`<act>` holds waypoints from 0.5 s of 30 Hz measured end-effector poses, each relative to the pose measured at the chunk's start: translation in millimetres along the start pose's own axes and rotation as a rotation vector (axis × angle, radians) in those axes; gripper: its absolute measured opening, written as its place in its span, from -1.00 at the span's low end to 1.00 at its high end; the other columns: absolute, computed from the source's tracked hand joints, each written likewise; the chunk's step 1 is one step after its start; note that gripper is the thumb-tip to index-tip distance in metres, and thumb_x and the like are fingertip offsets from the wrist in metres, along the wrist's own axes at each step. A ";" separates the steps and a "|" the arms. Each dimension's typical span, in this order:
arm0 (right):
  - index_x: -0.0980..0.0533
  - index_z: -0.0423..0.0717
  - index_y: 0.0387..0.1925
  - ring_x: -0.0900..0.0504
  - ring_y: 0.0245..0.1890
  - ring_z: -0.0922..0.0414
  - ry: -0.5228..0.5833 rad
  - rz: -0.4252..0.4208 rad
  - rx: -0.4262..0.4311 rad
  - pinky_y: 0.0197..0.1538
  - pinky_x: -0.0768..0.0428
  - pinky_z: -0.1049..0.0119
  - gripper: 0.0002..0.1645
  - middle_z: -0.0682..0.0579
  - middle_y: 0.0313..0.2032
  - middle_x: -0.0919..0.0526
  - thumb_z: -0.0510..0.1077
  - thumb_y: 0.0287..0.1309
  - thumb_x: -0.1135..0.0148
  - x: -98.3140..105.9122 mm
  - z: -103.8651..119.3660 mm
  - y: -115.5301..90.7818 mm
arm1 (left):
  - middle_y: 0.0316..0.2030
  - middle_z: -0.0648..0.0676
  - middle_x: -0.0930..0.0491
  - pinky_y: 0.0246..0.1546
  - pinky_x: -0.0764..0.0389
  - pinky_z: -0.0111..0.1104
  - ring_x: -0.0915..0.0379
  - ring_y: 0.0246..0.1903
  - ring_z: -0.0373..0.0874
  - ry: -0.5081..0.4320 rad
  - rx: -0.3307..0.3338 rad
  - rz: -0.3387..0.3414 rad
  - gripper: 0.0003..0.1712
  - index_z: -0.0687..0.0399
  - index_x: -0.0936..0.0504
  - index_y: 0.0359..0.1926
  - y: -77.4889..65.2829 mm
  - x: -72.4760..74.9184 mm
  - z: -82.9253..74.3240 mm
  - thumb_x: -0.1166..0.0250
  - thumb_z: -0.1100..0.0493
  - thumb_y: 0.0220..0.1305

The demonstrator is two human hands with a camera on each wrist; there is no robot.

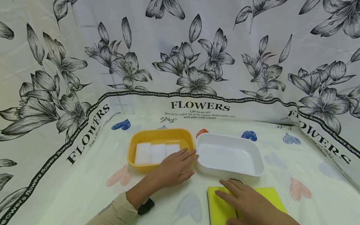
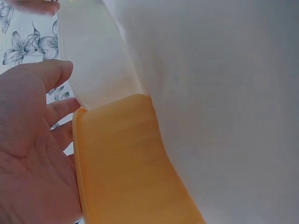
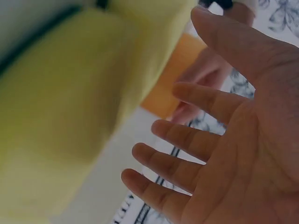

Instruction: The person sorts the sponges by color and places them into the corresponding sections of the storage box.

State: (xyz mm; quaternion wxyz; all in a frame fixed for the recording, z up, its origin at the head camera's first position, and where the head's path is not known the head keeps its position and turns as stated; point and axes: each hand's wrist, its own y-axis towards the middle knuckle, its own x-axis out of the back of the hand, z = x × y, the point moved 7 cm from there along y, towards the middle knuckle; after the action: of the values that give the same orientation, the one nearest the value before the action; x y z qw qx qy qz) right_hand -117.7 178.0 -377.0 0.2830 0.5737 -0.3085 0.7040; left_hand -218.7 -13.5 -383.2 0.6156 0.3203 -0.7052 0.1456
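Observation:
A yellow tray (image 1: 137, 134) holds several white sponge-like blocks (image 1: 143, 153) standing side by side toward its left. My left hand (image 1: 175, 167) reaches across the tray's front right corner with fingers spread, fingertips at the rim where a white tray (image 1: 230, 172) adjoins. In the left wrist view its fingers are loose beside the yellow wall (image 2: 121, 158); whether they touch is unclear. Below the white tray lie yellow flat blocks (image 1: 220, 209) with a dark edge, blurred in the right wrist view. My right hand (image 1: 247, 200) is over them, fingers extended and holding nothing.
The white tray has nothing in it. A dark strap (image 1: 146, 207) is by the left wrist. White cloth printed with hearts (image 1: 300, 189) covers the surface, and a flower-printed curtain (image 1: 194, 62) rises behind and at both sides.

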 end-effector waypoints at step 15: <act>-0.41 0.41 0.36 -0.35 0.36 -0.16 0.152 0.097 -0.038 0.19 -0.47 -0.20 -0.07 -0.01 0.45 -0.29 0.68 0.02 -0.02 -17.6 4.1 6.1 | 0.48 0.07 -0.21 0.40 -0.20 -0.09 -0.13 0.43 0.15 0.032 -0.048 -0.041 -0.35 0.04 -0.33 0.47 -2.7 0.5 -1.0 -0.12 -0.09 0.49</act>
State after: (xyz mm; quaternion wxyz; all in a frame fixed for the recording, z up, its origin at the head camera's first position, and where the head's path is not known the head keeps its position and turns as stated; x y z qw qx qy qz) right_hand -116.5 170.2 -394.4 0.2822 0.4976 -0.3268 0.7523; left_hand -216.2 -15.1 -383.0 0.6371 0.3175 -0.6919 0.1208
